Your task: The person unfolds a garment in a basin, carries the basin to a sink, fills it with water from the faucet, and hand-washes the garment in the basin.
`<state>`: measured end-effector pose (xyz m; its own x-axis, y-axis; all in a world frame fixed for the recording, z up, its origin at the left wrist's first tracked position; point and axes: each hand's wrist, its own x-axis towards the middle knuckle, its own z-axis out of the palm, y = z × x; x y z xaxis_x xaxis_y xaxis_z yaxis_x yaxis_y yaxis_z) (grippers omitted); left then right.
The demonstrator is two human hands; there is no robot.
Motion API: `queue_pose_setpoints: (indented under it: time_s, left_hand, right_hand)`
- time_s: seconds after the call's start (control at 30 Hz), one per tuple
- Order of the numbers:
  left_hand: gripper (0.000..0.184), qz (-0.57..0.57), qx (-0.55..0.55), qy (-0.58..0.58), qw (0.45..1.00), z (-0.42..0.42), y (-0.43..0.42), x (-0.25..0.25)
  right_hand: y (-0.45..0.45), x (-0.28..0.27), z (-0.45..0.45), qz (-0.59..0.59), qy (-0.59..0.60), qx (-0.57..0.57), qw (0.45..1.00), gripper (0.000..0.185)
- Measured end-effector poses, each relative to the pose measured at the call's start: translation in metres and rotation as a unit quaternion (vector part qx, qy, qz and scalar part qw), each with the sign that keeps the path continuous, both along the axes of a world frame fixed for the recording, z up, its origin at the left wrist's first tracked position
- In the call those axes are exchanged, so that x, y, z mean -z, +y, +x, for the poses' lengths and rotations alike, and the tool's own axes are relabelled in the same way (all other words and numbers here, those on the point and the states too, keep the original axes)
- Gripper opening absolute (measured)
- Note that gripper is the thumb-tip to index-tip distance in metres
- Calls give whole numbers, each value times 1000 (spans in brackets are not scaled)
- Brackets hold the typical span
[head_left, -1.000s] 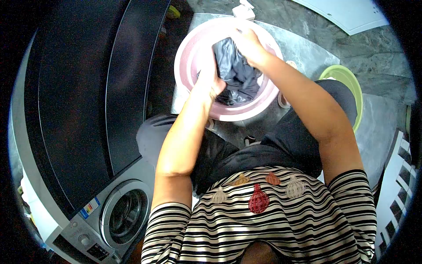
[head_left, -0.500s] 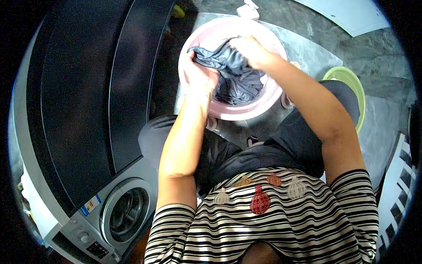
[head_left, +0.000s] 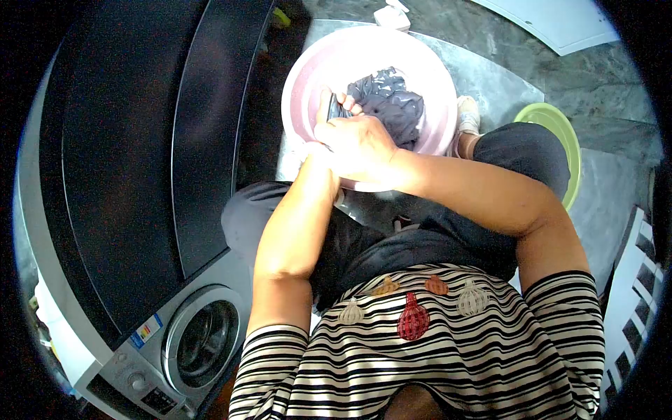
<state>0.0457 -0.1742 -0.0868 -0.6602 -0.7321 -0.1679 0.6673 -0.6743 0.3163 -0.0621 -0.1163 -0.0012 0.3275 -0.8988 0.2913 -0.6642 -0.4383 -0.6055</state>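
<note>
A dark grey wet garment (head_left: 393, 110) lies bunched in the pink basin (head_left: 299, 91), with white patches that look like suds on it. Part of the cloth stretches to the basin's near left side, where my left hand (head_left: 324, 110) grips it, thumb and fingertips showing around the fabric. Over that hand lies my right hand (head_left: 364, 143), closed in a fist on the same cloth. It covers most of the left palm, and the exact grip beneath is hidden.
A green basin (head_left: 575, 150) stands at the right, behind my bent knee. The washing machine (head_left: 203, 336) and a dark cabinet panel (head_left: 133, 161) stand to the left. A small white box (head_left: 392, 19) sits past the basin. A white slatted piece (head_left: 633, 294) is at the far right.
My right hand has come down and left from above the garment onto my left hand. The cloth held up between the hands has dropped, and most of it lies in the basin.
</note>
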Motion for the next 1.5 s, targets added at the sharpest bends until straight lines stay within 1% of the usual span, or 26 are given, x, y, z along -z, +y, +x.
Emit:
queue_pose_setpoints:
  time_s: [0.07,0.1,0.13,0.17,0.23,0.27,0.3,0.37,0.43,0.47,0.5,0.53,0.57,0.6,0.63,0.7,0.73,0.77,0.83,0.87,1.03,1.17,1.23,1.3,1.37,1.5]
  left_hand:
    - [34,-79,64,194,976,-8,11,-12]
    - [33,66,11,-38,997,-35,25,-79]
    - [33,203,-45,-268,941,-52,31,-116]
    - [34,191,-51,-229,953,-50,24,-93]
    - [48,136,-71,-254,955,-48,28,-103]
    - [48,122,-71,-237,961,-42,25,-92]
    - [48,102,-62,-211,970,-35,23,-80]
    - [49,122,-48,-233,964,-30,24,-67]
    - [49,202,-38,-275,939,-49,34,-100]
    - [50,191,-30,-264,945,-51,34,-109]
    - [53,156,-35,-240,958,-50,30,-114]
    - [55,128,-41,-219,966,-48,26,-125]
    - [56,100,-48,-195,974,-44,22,-134]
    - [64,64,-91,-187,976,-38,17,-137]
    - [60,60,-73,-143,985,-28,13,-136]
    - [52,-35,-86,-269,959,-23,15,-136]
    - [48,-75,-89,-272,955,-16,9,-129]
    - [44,-121,-131,-300,937,-11,5,-122]
    - [40,-108,-225,-392,885,-6,5,-129]
    - [30,-99,-265,-374,883,-4,3,-127]
    - [33,-32,-276,-337,899,12,1,-133]
    - [36,-20,-283,-354,891,17,4,-138]
    - [36,-12,-284,-344,895,21,3,-138]
    - [38,-8,-285,-354,891,22,4,-137]
    - [40,-8,-271,-341,900,24,3,-132]
    - [51,0,-259,-359,897,18,5,-139]
  right_hand:
    - [-11,6,-13,-2,6,25,1000,27]
    - [-39,20,-29,6,-7,55,998,26]
    - [-58,25,-45,-25,14,89,996,21]
    - [-63,12,-48,49,-15,170,984,22]
    - [-43,-11,-38,65,1,110,992,25]
    - [-34,29,-28,-54,-83,47,994,29]
    - [-13,13,-12,-85,-51,26,995,26]
    - [-3,4,-16,-42,-90,-39,994,22]
    - [-42,32,-39,16,53,60,997,31]
    - [-60,11,-60,70,89,70,991,31]
    - [-75,15,-67,126,-33,180,975,29]
    - [-79,6,-72,75,-40,171,982,29]
    - [-91,14,-77,157,-187,131,961,30]
    - [-88,1,-78,205,-311,143,917,35]
    - [-84,-19,-82,249,-429,152,855,41]
    - [-86,-30,-102,351,-520,101,772,35]
    - [-86,-35,-110,350,-519,102,773,35]
    - [-85,-38,-117,350,-459,86,812,35]
    - [-82,-44,-130,347,-332,51,876,37]
    - [-80,-46,-136,343,-266,32,900,38]
    - [-73,-53,-153,411,-252,22,876,42]
    - [-66,-53,-155,341,-217,-40,914,38]
    - [-67,-60,-158,414,-182,-77,889,35]
    - [-70,-56,-158,426,-219,-57,876,35]
    - [-70,-59,-157,429,-342,-37,835,36]
    - [-68,-59,-147,403,-425,-6,810,42]
